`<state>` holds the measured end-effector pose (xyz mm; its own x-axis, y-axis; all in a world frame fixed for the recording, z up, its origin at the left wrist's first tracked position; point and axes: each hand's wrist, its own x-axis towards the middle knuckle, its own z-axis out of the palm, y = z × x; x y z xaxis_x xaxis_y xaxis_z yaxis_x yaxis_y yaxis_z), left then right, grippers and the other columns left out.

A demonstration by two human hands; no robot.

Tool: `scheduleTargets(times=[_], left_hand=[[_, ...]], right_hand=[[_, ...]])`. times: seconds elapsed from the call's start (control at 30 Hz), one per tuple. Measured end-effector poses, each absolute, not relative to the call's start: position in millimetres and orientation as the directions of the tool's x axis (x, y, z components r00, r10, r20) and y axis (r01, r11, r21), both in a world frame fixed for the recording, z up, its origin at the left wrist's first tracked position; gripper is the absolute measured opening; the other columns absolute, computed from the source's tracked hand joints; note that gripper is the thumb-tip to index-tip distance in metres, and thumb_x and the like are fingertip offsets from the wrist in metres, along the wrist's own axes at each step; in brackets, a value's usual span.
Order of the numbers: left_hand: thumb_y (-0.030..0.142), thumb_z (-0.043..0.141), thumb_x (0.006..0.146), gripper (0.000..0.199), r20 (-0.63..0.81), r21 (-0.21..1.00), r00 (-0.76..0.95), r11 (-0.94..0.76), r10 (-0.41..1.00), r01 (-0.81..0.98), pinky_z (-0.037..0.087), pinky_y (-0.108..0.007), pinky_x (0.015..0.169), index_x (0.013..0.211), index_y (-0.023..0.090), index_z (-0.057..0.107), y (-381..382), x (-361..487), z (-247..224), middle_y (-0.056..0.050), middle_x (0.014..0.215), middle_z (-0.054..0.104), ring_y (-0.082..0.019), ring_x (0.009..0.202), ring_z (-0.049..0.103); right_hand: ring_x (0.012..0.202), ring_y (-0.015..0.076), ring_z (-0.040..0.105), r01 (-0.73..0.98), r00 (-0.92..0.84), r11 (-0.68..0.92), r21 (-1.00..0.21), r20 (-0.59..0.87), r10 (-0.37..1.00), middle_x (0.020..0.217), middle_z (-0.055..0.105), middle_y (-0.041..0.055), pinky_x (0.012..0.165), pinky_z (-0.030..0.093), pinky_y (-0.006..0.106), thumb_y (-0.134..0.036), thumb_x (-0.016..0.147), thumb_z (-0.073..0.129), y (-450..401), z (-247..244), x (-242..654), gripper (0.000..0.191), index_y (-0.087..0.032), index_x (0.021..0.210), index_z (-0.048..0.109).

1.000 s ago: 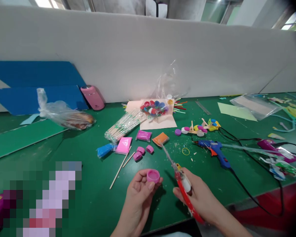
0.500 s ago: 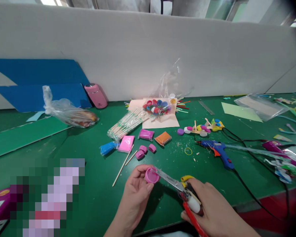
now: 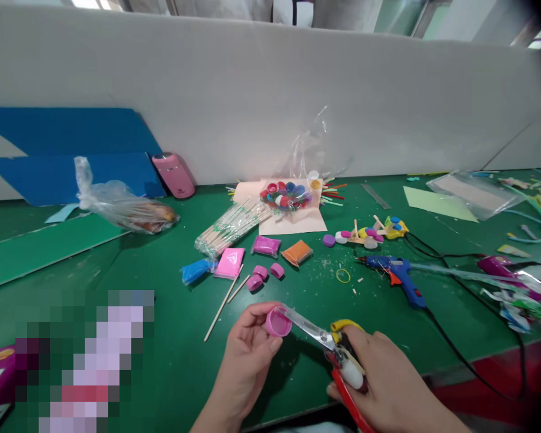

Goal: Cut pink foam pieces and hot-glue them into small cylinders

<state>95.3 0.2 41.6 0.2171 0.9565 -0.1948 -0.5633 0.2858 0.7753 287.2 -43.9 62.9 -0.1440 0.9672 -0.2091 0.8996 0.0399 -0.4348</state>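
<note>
Left hand [image 3: 252,352]: fingers curled in a pinch round a pink bottle cap [image 3: 278,323], hollow side towards the viewer. Right hand [image 3: 390,373]: wrapped about the grips of red-and-yellow-handled shears [image 3: 311,329]; blade tip meets the cap's upper right rim. Blades look nearly together; cannot tell whether they bite. A white oval piece [image 3: 352,374] shows within the right grasp, its link to the tool unclear.

Progress, by my reading: the held cap looks whole, no cut or hole visible, so work on it seems barely begun. Three pink caps [image 3: 260,273] lie just ahead of the left fingertips, apart from the blades. Beyond the right fingers, a row of caps and wooden pieces [image 3: 365,236] seems partly assembled.

Surface: green tabletop [image 3: 175,367], pale crumbs ahead of the right fingers. Two loose wooden sticks [image 3: 220,311] left of the caps; coloured packets [image 3: 267,246] and bagged sticks [image 3: 229,230] farther ahead. Blue hot-glue gun [image 3: 399,278] to the right, cable trailing off the edge.

Room: white partition [image 3: 252,108] behind everything; blue boards [image 3: 72,132] lean at far left. Windows above, blurred.
</note>
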Motion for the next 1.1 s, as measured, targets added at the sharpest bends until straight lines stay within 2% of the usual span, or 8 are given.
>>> scheduleTargets(times=[0.37, 0.67, 1.1], left_hand=[[0.009, 0.069, 0.060, 0.032, -0.194, 0.788, 0.209, 0.279, 0.959, -0.549, 0.041, -0.019, 0.075, 0.089, 0.018, 0.061, -0.8, 94.7, 41.5, -0.002, 0.089, 0.061, -0.011, 0.081, 0.054], [0.009, 0.071, 0.056, 0.033, -0.219, 0.786, 0.166, 0.274, 0.962, -0.553, 0.042, -0.022, 0.075, 0.087, 0.018, 0.063, -1.4, 94.9, 42.7, -0.004, 0.088, 0.062, -0.014, 0.081, 0.055], [0.010, 0.069, 0.059, 0.033, -0.225, 0.788, 0.217, 0.308, 0.950, -0.533, 0.042, -0.024, 0.076, 0.090, 0.017, 0.062, -0.6, 91.6, 38.9, -0.004, 0.088, 0.062, -0.014, 0.081, 0.055]], right_hand=[[0.054, 0.0184, 0.048, 0.915, -0.170, 0.092, -0.392, -0.170, 0.971, 0.065, 0.059, -0.0010, 0.051, 0.022, 0.026, -0.040, 0.065, 0.059, -44.2, 57.1, 290.2, 0.025, -0.021, 0.072, 0.044], [0.053, 0.0187, 0.050, 0.927, -0.163, 0.083, -0.365, -0.194, 0.967, 0.065, 0.060, -0.0001, 0.050, 0.023, 0.025, -0.042, 0.064, 0.060, -42.8, 58.6, 287.4, 0.025, -0.021, 0.070, 0.045], [0.053, 0.0189, 0.050, 0.928, -0.175, 0.100, -0.359, -0.182, 0.968, 0.064, 0.059, -0.0017, 0.049, 0.021, 0.025, -0.042, 0.065, 0.059, -43.9, 55.1, 291.2, 0.026, -0.022, 0.069, 0.043]])
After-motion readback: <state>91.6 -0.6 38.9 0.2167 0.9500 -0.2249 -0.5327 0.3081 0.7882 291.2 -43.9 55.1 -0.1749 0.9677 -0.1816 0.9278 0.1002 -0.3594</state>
